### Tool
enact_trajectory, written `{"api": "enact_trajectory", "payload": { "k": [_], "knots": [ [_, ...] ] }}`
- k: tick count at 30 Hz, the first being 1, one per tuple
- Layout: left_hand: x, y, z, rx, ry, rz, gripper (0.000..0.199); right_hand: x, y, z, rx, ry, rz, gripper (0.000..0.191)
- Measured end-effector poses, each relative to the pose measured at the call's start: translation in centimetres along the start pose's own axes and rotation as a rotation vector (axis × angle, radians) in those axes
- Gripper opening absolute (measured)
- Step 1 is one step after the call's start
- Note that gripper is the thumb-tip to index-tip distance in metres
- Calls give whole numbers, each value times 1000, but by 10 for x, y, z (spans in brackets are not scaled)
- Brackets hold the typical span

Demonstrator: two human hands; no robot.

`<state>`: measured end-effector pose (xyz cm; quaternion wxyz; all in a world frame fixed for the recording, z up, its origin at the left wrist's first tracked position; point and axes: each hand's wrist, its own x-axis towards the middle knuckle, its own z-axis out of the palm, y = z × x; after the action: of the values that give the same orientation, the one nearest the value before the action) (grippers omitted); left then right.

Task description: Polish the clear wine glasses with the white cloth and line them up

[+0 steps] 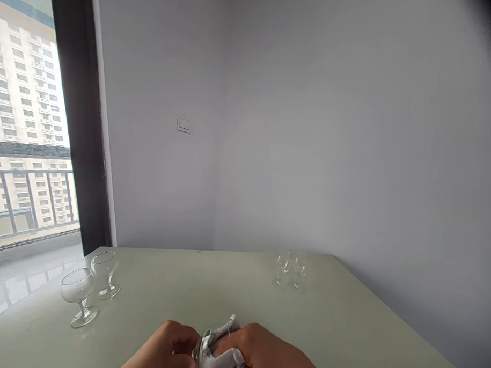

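At the bottom middle of the head view, a stemmed glass (205,335) lies tilted between my hands. My left hand (171,350) pinches it at the stem and foot end. A light grey cloth (225,363) is bunched in my right hand (261,347), with part of it pushed into the glass bowl and part around the outside. The fingers of my right hand are partly hidden by the cloth and glass.
Two stemmed glasses (83,297) (107,272) stand upright at the table's left. Two smaller ones (283,263) (300,265) stand near the back right. The pale green table (172,283) meets grey walls (308,123); a window (25,106) is at left.
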<state>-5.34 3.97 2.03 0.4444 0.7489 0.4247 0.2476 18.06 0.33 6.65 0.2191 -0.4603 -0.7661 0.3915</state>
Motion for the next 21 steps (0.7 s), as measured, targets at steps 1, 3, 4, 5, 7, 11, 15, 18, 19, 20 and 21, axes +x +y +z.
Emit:
{"api": "enact_trajectory", "payload": {
  "k": [1,3,4,5,7,11,15,18,19,20,21],
  "knots": [
    [0,1,2,-128,-64,-49,30,-2,-2,-3,-16,1,-14,27],
    [0,1,5,-308,-159,-86,44,-5,-7,-8,-54,26,-23,24],
    [0,1,8,-367,-188,-76,50,-7,-10,-10,-76,38,-27,21],
    [1,1,10,-418,-207,-61,55,-8,-12,-13,-99,41,-37,20],
    [2,-1,15,-500,-224,-43,60,-7,-15,-21,-136,27,-92,22],
    [9,-12,26,-602,-189,-26,54,1,-10,-40,-121,36,-300,39],
    [19,-21,33,-775,80,-22,54,12,7,-50,-64,350,-293,42],
    [25,-21,38,-932,265,-19,50,22,18,-32,-78,674,-303,31],
    [26,-21,41,-978,283,-7,49,26,20,-20,-141,736,-348,31],
    [27,-22,44,-1002,286,0,48,30,22,-5,-222,763,-402,31],
    [28,-23,47,-1005,283,-1,46,35,23,11,-322,762,-463,31]
  ]
}}
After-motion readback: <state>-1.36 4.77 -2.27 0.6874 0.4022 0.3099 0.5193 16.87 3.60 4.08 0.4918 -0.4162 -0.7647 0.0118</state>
